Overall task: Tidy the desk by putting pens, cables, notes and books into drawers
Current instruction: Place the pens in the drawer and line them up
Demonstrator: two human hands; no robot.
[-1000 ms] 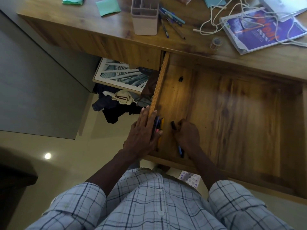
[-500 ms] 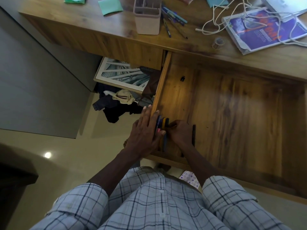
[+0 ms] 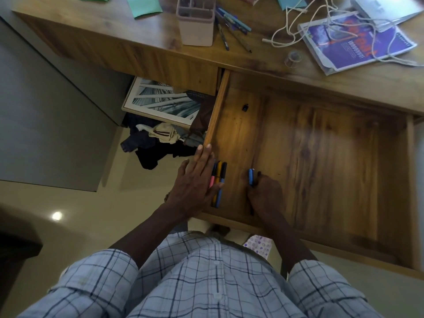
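One drawer (image 3: 321, 157) open under desk (image 3: 149, 40); left hand (image 3: 195, 182) flat against pens (image 3: 220, 177), right hand (image 3: 266, 193) grips blue pen (image 3: 250, 176).

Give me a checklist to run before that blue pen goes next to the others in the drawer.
1. Drawer open: ok.
2. Right hand grips blue pen: ok.
3. Left hand flat along the pen row: ok.
4. Bare drawer floor between row and blue pen: ok.
5. Second pen under right hand: cannot tell.
6. Desk pens put away: not ok.
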